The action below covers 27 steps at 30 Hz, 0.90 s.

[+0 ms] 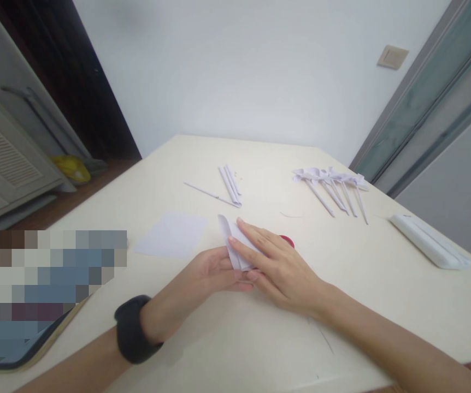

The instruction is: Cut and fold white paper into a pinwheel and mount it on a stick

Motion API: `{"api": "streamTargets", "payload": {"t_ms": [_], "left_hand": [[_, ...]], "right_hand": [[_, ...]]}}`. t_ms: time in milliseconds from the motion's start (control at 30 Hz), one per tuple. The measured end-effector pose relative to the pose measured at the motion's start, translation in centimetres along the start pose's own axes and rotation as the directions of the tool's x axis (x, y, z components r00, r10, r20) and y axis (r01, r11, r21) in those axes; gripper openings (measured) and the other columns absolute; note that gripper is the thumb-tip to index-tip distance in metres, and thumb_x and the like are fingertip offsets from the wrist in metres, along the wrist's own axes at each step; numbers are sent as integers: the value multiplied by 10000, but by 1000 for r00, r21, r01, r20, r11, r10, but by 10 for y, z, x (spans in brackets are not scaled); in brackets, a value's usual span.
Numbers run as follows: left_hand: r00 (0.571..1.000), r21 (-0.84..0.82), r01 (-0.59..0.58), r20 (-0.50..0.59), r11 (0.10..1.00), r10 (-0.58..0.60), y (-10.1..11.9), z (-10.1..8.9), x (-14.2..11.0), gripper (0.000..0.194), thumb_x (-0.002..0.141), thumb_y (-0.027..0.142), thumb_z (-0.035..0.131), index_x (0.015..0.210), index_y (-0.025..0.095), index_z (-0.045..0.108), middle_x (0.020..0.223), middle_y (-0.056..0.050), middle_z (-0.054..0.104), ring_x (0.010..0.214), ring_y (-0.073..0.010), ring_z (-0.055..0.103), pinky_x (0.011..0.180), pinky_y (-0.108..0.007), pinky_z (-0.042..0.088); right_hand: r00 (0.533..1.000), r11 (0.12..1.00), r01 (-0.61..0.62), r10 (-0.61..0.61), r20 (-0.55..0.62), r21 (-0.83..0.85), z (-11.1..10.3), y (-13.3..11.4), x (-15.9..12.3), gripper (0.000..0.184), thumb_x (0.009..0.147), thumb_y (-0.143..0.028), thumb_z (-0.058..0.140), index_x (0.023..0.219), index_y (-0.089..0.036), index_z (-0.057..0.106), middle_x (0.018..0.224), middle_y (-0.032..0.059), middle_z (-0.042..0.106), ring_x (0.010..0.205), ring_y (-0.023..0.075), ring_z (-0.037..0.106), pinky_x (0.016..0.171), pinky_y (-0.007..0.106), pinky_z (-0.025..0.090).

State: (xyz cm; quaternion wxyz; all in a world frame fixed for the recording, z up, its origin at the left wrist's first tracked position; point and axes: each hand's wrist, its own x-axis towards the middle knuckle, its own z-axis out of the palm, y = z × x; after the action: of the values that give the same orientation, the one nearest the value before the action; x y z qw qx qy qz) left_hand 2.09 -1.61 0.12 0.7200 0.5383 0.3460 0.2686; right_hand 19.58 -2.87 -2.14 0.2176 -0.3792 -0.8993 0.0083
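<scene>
Between my two hands is a folded piece of white paper [235,245], raised over the near middle of the table. My left hand [213,270], with a black band on the wrist, grips the paper from below and the left. Lying over its right side, my right hand [280,267] presses the paper with the fingers together. Part of a red round object [287,240] shows behind my right hand; the rest is hidden. To the left, a flat square sheet of white paper [172,234] lies on the table.
Several rolled paper sticks [229,185] lie beyond my hands. Paper pinwheels [329,183] on sticks rest at the back right. A white packet [430,243] is near the right edge of the table [383,305]. A pixelated area covers the left side.
</scene>
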Motion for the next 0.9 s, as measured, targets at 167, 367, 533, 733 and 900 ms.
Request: {"api": "streamTargets", "payload": {"t_ms": [167,367,533,733,900], "left_hand": [[997,-52,2,72,999,2,-4,-3,0,304,795,250,574,1098,232,585,1035,-43,680,992,-219,613,896,-356,459],[996,-51,19,83,999,-14,-8,-2,0,292,837,302,513,1115,225,554,1048,-61,673,988,-254,614,866,-389,461],[996,-49,34,85,998,-30,-9,-4,2,282,855,332,480,1073,175,567,1047,-97,672,989,-280,611,890,-429,433],[998,19,-38,57,999,37,-13,-12,3,248,853,295,495,1054,194,598,1077,-61,669,1014,-241,600,861,-360,467],[997,33,-25,78,999,22,-15,-13,4,248,848,286,509,1068,206,591,1101,-52,658,1010,-234,599,846,-344,476]], "right_hand": [[998,999,-11,14,58,-42,2,-1,-1,528,889,-243,363,1391,-214,200,1481,44,64,1342,222,126,1060,448,205],[998,995,-6,13,65,-101,3,-1,0,544,898,-444,333,1387,-236,219,1482,40,59,1344,243,104,1070,484,127],[999,997,8,-4,53,-78,4,1,-1,588,876,-527,308,1388,-258,201,1483,34,62,1347,237,87,1074,484,93],[990,987,-130,134,-33,93,-6,2,0,551,922,-439,247,1411,-244,87,1482,61,87,1333,224,169,1059,451,180],[991,982,-137,134,30,133,-6,4,-3,566,911,-500,134,1412,-243,79,1482,64,89,1315,239,208,1036,467,219]]}}
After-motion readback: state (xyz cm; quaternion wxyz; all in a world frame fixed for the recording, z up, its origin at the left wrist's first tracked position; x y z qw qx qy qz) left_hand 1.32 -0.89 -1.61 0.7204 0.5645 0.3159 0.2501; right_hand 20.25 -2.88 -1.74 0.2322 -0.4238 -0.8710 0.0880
